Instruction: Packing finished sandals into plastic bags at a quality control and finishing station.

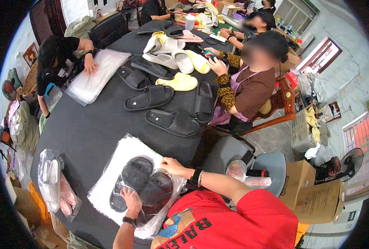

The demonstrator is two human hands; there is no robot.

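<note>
A pair of black slippers (145, 182) lies inside a clear plastic bag (174, 189) on a stack of white sheets (124, 151), at the near edge of the black table (93, 133). My left hand (131, 198) grips the bag's near side, over the heel of one slipper. My right hand (173, 166) pinches the bag's edge at its far right corner. My red shirt fills the bottom of the view.
Bagged pale slippers (52, 182) lie at my left. Loose black slippers (149, 97), a yellow slipper (180, 81) and white slippers (168, 60) cover the table's middle. One person in brown (251, 89) works opposite, another in black (58, 54) handles clear bags (93, 74). A grey chair (234, 151) and cardboard boxes (313, 195) stand at the right.
</note>
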